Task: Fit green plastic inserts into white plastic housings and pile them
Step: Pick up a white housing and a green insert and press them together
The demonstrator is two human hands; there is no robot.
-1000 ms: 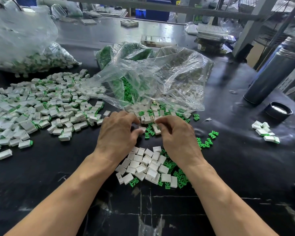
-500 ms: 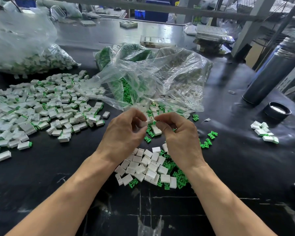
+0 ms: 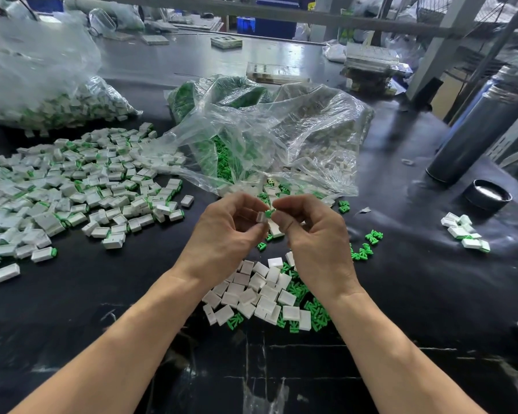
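Observation:
My left hand [image 3: 228, 234] pinches a small white housing [image 3: 261, 216] between thumb and fingers. My right hand [image 3: 314, 237] holds a green insert [image 3: 270, 213] at the housing's open end; the two parts touch. A second white housing [image 3: 275, 230] rests in my right palm. Both hands hover above the black table. Under my wrists lies a heap of loose white housings [image 3: 257, 291] mixed with green inserts [image 3: 307, 309]. A large pile of fitted white-and-green pieces [image 3: 72, 189] spreads to the left.
A crumpled clear bag [image 3: 266, 138] with green inserts and white housings lies just beyond my hands. Another full bag [image 3: 42, 85] sits far left. A steel flask [image 3: 476, 135] and its black lid [image 3: 488, 194] stand right, near a few fitted pieces [image 3: 465, 236].
Both hands lifted off the table pile toward me. My left hand brought up a white housing and my right a green insert, which now meet between the fingertips.

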